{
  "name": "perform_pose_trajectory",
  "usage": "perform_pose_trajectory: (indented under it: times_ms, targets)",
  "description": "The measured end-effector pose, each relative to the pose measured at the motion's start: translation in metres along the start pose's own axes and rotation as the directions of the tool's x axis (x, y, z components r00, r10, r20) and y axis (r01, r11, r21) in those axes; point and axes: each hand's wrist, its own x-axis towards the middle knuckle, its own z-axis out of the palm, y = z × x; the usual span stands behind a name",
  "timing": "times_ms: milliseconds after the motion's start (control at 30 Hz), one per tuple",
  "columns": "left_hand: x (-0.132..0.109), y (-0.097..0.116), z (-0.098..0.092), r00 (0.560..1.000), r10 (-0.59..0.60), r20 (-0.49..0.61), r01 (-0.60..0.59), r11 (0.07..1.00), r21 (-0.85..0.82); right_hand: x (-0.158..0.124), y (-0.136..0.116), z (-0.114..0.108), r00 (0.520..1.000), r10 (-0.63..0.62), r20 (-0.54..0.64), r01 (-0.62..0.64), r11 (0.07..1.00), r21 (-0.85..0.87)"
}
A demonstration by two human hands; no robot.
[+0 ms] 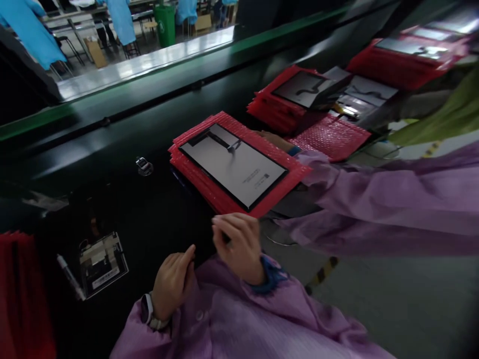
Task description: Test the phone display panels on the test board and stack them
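My left hand [172,283], with a watch on its wrist, hovers in front of my chest. Its fingers point up and to the right, loosely bent, and no object shows in it. To its right, my right hand [239,244] is raised with loosely curled fingers. A gap shows between its thumb and fingers, with nothing visible inside. Just beyond it lies a stack of red bubble-wrap bags [220,194] with a flat display panel [235,164] on top. The right hand is close to the stack's near edge; whether they touch I cannot tell.
A co-worker's hand [277,141] reaches the stack's far right side. More red bags [277,107] and panels lie beyond. At left are a small circuit assembly [103,264], a pen [70,276], a small clear-and-metal piece [143,165] and red bags [20,299].
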Motion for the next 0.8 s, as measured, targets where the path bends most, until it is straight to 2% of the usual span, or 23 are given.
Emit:
perform_pose_trajectory:
  times_ms: [67,133,200,300,500,633,700,767,800]
  targets:
    - [0.0,-0.001,-0.001,1.0,-0.022,0.01,0.022,1.0,-0.008,-0.002,0.012,-0.021,0.991,0.103,-0.086,-0.117,0.976,-0.183]
    - [0.001,-0.002,-0.001,1.0,-0.03,0.006,0.03,1.0,-0.005,-0.003,0.025,-0.03,0.977,0.198,-0.075,-0.21,0.944,-0.255]
    - [0.003,-0.002,-0.001,1.0,-0.024,0.0,0.024,1.0,0.005,-0.003,0.037,-0.031,0.972,0.232,-0.031,-0.232,0.939,-0.252]
    - [0.004,-0.004,0.0,1.0,-0.008,0.005,0.008,1.0,0.024,-0.002,0.046,-0.03,0.976,0.217,-0.026,-0.217,0.945,-0.244]
    - [0.005,-0.008,0.001,1.0,0.004,0.022,-0.005,1.0,0.03,0.003,0.045,-0.031,0.962,0.268,-0.054,-0.273,0.95,-0.151]
    - [0.004,-0.009,0.001,1.0,0.003,0.006,-0.003,1.0,0.02,0.002,0.047,-0.036,0.963,0.268,0.02,-0.265,0.959,-0.097]
    - [0.005,-0.005,0.003,0.998,-0.062,-0.008,0.062,0.998,-0.029,0.002,0.047,-0.04,0.96,0.274,0.051,-0.268,0.958,-0.102]
    - [0.01,0.003,0.006,0.973,-0.23,0.006,0.228,0.961,-0.155,0.004,0.047,-0.045,0.958,0.284,0.051,-0.278,0.955,-0.102]
    - [0.015,0.009,0.008,0.941,-0.335,0.04,0.334,0.907,-0.255,0.006,0.046,-0.047,0.959,0.282,0.041,-0.277,0.956,-0.093]
